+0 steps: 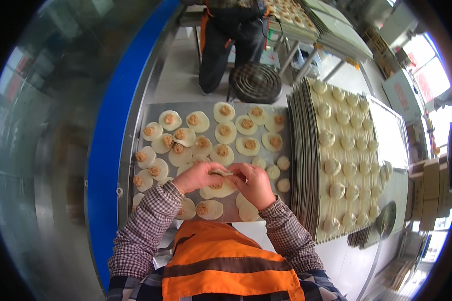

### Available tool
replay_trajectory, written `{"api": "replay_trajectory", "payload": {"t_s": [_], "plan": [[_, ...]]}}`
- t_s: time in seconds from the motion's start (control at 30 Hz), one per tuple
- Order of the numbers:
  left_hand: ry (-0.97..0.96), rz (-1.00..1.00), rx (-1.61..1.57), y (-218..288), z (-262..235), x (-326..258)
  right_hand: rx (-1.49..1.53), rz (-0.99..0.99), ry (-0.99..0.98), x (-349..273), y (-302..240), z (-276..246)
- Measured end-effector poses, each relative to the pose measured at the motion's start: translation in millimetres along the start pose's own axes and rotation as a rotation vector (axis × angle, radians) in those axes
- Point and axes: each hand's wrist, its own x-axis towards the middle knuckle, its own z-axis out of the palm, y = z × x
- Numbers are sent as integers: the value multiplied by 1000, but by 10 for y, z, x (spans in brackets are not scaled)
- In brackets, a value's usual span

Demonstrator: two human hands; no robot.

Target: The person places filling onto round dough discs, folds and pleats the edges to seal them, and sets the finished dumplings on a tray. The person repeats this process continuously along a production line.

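My left hand (pixel 201 176) and my right hand (pixel 252 184) meet over the near part of a metal table. Between their fingertips they pinch a folded dough wrapper (pixel 220 172); most of it is hidden by my fingers. Just beneath lies an oval dough wrapper with filling (pixel 212 193). Spread over the metal table (pixel 154 110) are several flat pale wrappers, such as one with a filling lump (pixel 225 111). To the right of my right hand sit several small closed buns (pixel 283 163). Below it lie plain wrappers (pixel 247 208), overlapping.
A tall stack of trays (pixel 302 165) stands on the right, its top tray holding rows of closed buns (pixel 332 166). Beyond the table are a black round stool (pixel 256 83) and a standing person (pixel 221 45). A blue strip (pixel 118 125) runs along the left.
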Motion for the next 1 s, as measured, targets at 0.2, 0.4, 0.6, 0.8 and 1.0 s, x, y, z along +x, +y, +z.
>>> {"api": "replay_trajectory", "payload": {"t_s": [0.2,0.4,0.6,0.8,1.0], "plan": [[-67,29,186,73,-23,-224,-4,4,-206,43,-266,18],[-35,-90,-665,-139,-228,-420,195,332,-12,-7,-155,281],[95,-66,-605,-166,-321,-614,347,395,13,58,-323,593],[-41,55,-152,-86,-638,-758,229,428,-123,246,-516,722],[-5,177,143,-18,-930,-892,122,462,-79,349,-657,905]]}}
